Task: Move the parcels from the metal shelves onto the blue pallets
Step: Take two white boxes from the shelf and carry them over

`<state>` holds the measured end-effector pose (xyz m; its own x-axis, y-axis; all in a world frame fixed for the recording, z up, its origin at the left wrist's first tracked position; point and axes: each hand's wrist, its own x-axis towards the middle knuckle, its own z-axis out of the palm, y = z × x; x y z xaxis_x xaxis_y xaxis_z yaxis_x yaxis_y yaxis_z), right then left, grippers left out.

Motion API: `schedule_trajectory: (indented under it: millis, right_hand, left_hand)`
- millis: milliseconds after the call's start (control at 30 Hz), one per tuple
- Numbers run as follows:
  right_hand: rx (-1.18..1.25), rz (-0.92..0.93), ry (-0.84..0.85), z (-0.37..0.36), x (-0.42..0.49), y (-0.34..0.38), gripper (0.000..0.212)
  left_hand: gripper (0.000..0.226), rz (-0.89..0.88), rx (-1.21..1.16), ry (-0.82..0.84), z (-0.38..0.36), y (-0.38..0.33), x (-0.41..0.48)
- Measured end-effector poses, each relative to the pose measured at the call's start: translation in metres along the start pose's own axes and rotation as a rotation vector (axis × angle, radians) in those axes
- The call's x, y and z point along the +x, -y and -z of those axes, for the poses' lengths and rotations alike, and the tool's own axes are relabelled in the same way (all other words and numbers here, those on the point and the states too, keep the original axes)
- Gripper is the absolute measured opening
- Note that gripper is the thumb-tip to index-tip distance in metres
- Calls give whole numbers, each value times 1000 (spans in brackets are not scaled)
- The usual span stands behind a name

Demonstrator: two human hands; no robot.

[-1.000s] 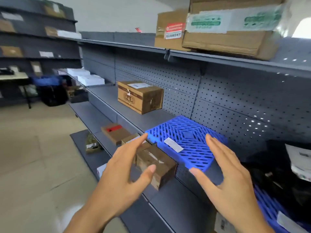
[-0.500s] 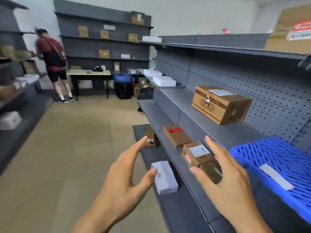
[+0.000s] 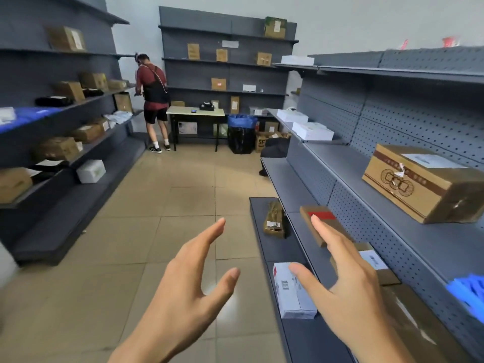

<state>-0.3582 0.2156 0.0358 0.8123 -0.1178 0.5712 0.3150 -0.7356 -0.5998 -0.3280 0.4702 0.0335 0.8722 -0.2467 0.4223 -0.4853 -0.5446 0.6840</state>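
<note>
Left hand (image 3: 183,281) and right hand (image 3: 348,284) are both empty, with fingers (image 3: 324,238) straight and spread. My left is over the floor (image 3: 162,205), my right in front of the metal shelves (image 3: 429,244). White parcel (image 3: 293,292) sits just past the right thumb, red-label parcel (image 3: 323,222) beyond the fingertips, printed carton (image 3: 419,184) up-right. Blue pallet (image 3: 468,292) corner is far right, apart from both. Another person (image 3: 153,100) stands at the far shelving.

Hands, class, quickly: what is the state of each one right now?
Left hand: open, fingers straight, holding nothing.
Right hand: open, fingers spread, holding nothing.
</note>
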Motion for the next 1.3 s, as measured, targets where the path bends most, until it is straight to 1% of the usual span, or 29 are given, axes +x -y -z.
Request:
schedule_trajectory:
  millis: [267, 467, 700, 933, 1033, 1300]
  right_hand:
    - [24, 14, 34, -19, 57, -42, 80]
    - [45, 39, 3, -33, 121, -81, 67]
    - [31, 27, -9, -48, 198, -129, 62]
    - [23, 38, 8, -61, 256, -174, 68]
    - [32, 14, 23, -66, 276, -193, 69]
    - [30, -32, 50, -79, 310, -218, 77]
  left_hand:
    - [73, -4, 42, -18, -20, 14, 55]
    - [73, -12, 62, -32, -41, 21, 125]
    - [72, -22, 72, -29, -76, 37, 213]
    - [72, -24, 59, -26, -114, 52, 286]
    - [71, -29, 55, -15, -130, 56, 311]
    - [70, -38, 33, 20, -153, 68, 357]
